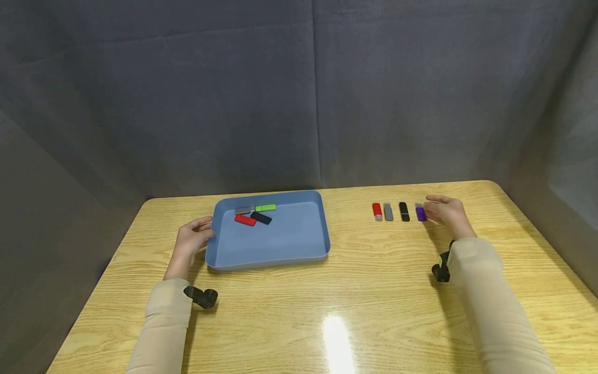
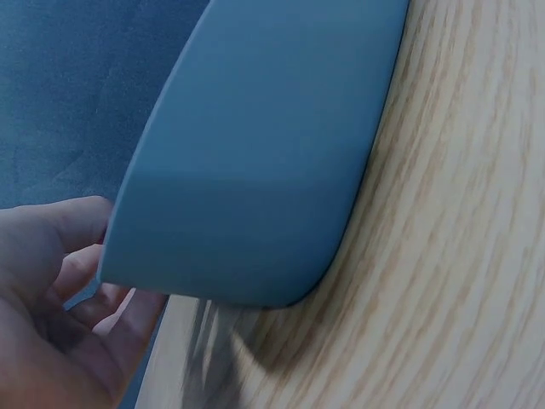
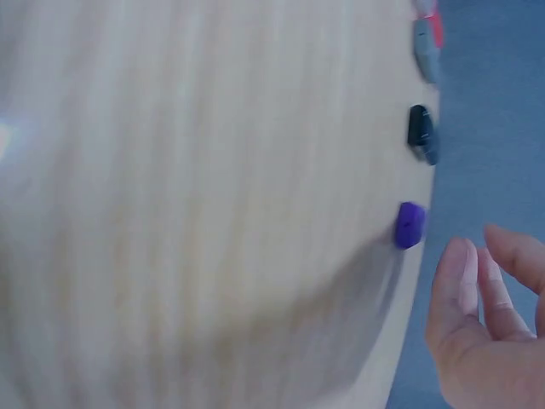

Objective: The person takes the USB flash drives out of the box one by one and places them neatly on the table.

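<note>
My left hand (image 1: 190, 241) is at the left wall of a blue tray (image 1: 280, 254), its fingers relaxed and touching the rim. In the left wrist view the hand (image 2: 60, 298) meets the tray's corner (image 2: 238, 170); the tray hides some fingertips. Beside a purple USB flash drive (image 1: 421, 214) hovers my right hand (image 1: 446, 213), slightly blurred, fingers loosely bent and holding nothing. The right wrist view shows a gap between this hand (image 3: 485, 324) and the purple drive (image 3: 410, 225). Left of it, in a row, lie a black drive (image 1: 404, 212), a grey drive (image 1: 388, 212) and a red drive (image 1: 377, 212).
Inside the tray, near its back left, lie a green flash drive (image 1: 266, 208), a grey one (image 1: 244, 210), a black one (image 1: 261, 218) and a red one (image 1: 245, 220). Dark cloth (image 1: 233, 114) hangs behind the wooden table (image 1: 280, 322).
</note>
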`<state>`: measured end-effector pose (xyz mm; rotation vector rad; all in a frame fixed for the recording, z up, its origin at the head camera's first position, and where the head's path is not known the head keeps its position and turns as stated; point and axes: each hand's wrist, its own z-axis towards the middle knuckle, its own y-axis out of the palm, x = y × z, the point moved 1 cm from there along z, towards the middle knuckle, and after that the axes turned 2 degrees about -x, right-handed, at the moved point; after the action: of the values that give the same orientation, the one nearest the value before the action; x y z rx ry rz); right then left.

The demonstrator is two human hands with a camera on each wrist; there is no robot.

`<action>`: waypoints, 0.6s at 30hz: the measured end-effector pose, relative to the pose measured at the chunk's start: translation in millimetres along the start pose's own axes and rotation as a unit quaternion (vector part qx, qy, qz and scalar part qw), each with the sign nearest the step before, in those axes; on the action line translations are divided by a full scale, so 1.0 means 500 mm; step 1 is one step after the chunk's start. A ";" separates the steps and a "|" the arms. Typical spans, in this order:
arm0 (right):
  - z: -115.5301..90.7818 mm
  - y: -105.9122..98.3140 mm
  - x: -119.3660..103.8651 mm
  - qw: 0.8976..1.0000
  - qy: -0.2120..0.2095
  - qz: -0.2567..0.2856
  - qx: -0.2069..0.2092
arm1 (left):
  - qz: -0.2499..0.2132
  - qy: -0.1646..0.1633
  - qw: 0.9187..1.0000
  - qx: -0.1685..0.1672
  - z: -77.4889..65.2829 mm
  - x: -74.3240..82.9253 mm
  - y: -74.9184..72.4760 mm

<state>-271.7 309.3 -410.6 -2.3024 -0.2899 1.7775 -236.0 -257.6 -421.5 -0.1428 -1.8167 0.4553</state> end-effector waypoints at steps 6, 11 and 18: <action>0.001 0.017 -0.034 0.999 -0.006 0.038 -0.029 | -0.004 -0.001 1.000 -0.001 -0.002 0.004 0.000; 0.003 0.050 -0.072 0.996 -0.017 0.074 -0.050 | -0.008 0.001 1.000 0.000 -0.001 0.002 0.002; 0.008 0.119 -0.130 0.995 -0.022 0.054 -0.082 | -0.007 -0.001 1.000 0.006 0.001 -0.002 0.011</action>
<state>-290.5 234.2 -368.5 -2.4356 -0.3363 1.9265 -236.7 -252.9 -424.6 -0.1217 -1.8162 0.4568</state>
